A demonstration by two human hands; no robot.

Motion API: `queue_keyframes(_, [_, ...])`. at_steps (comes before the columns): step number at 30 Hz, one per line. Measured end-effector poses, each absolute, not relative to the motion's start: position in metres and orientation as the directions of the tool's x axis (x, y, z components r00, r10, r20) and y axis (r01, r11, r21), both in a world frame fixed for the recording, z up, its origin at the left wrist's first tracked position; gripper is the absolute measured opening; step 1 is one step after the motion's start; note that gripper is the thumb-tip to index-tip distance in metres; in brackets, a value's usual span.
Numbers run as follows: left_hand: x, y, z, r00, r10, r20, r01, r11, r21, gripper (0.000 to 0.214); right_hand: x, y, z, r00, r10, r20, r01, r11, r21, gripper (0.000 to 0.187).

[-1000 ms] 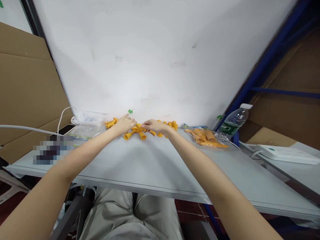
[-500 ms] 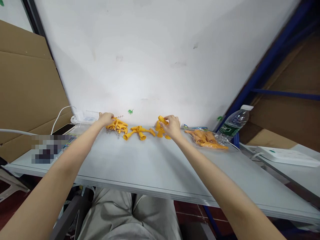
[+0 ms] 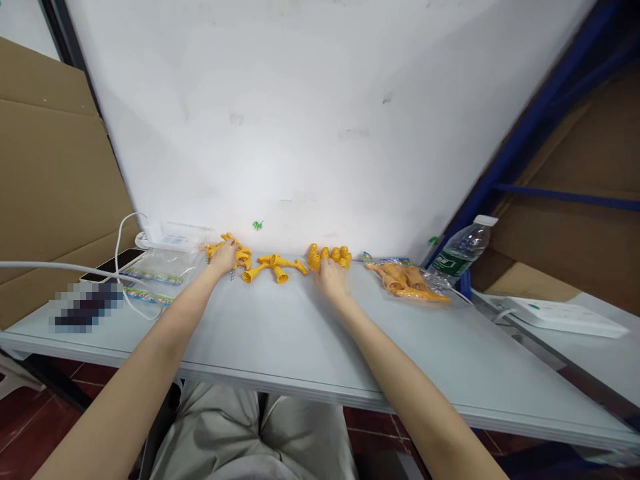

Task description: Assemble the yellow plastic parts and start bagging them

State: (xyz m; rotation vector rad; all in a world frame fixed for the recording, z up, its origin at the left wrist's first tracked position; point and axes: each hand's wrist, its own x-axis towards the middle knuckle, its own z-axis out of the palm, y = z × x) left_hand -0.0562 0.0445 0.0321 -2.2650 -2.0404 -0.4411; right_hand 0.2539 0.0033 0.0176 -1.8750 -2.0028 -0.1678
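My left hand [image 3: 225,257] rests on a heap of yellow corkscrews [image 3: 243,256] with metal spirals, at the left of the grey table. Its fingers are bent down into the heap, and their tips are hidden. Farther right, my right hand [image 3: 331,277] reaches to a cluster of yellow cone-shaped sleeves [image 3: 343,253] by the wall. Motion smears this hand, and its fingertips are covered. Between the hands lie several yellow corkscrew pieces [image 3: 281,273], some with open flared ends towards me.
A clear bag of orange-yellow pieces [image 3: 407,279] lies at the right, beside a water bottle [image 3: 463,251]. At the left are flat clear bags [image 3: 165,273], a phone [image 3: 100,268] and a white cable [image 3: 117,257]. A white wall [image 3: 300,133] closes off the back.
My left hand has come forward and right onto the corkscrew heap. My right hand has lowered and moved slightly left; the yellow sleeve held up by its fingers no longer shows there.
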Motion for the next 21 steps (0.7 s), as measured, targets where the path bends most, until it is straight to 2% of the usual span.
queue_keyframes(3, [-0.051,0.050,0.026,0.064,0.985,0.158,0.985,-0.088,0.148,0.051,0.234,0.014,0.022,-0.197,0.926,0.323,0.931,0.280,-0.234,0.032])
queue_keyframes(6, [-0.047,0.051,0.020,0.009,0.992,0.129,0.978,-0.036,0.206,0.061,0.214,0.031,0.020,-0.291,0.924,0.247,0.884,0.359,-0.301,0.047])
queue_keyframes(9, [-0.044,0.049,0.016,-0.026,0.970,0.240,0.968,-0.036,0.249,0.059,0.201,0.046,0.015,-0.353,0.926,0.132,0.873,0.377,-0.309,0.060])
queue_keyframes(11, [-0.042,0.046,0.016,-0.026,0.930,0.365,0.963,-0.074,0.258,0.056,0.198,0.051,0.012,-0.330,0.936,0.122,0.887,0.351,-0.298,0.051])
queue_keyframes(14, [-0.036,0.040,0.022,0.062,0.860,0.507,0.948,-0.210,0.239,0.052,0.198,0.050,0.012,-0.187,0.951,0.248,0.911,0.262,-0.319,0.031])
queue_keyframes(16, [-0.028,0.033,0.029,0.181,0.835,0.520,0.910,-0.343,0.233,0.051,0.196,0.047,0.017,-0.053,0.913,0.404,0.869,0.241,-0.431,0.024])
queue_keyframes(18, [-0.016,0.025,0.037,0.296,0.824,0.483,0.850,-0.457,0.260,0.054,0.191,0.043,0.025,0.096,0.854,0.512,0.724,0.294,-0.625,0.018])
queue_keyframes(20, [-0.001,0.017,0.047,0.345,0.827,0.444,0.807,-0.503,0.310,0.062,0.183,0.037,0.035,0.181,0.852,0.491,0.447,0.373,-0.813,0.012])
queue_keyframes(21, [0.007,0.013,0.051,0.341,0.837,0.427,0.801,-0.497,0.334,0.064,0.179,0.033,0.041,0.159,0.883,0.441,0.273,0.390,-0.879,0.010])
